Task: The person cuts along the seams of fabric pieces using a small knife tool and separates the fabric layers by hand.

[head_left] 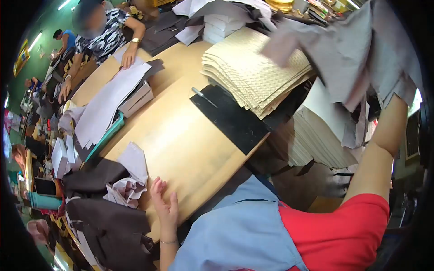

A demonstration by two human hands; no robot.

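Note:
My left hand (165, 205) is held over the near edge of the wooden table, its fingers apart and holding nothing. Crumpled pinkish-grey cloth (129, 189) lies just to its left, beside dark brown cloth (108, 230). On the upper right my right arm is raised, with a large grey cloth (343, 54) gripped at its end. That cloth covers my right hand, so its fingers are hidden. The cloth hangs in loose folds, blurred at its left end, partly over a stack of cream textured sheets (257, 67).
A black mat (230, 119) with a small pen-like tool (203, 97) lies on the table (176, 131). Right of the table stands a thick stack of pale sheets (316, 126). Across the table, a person's hand (129, 58) rests by long grey pieces (108, 104).

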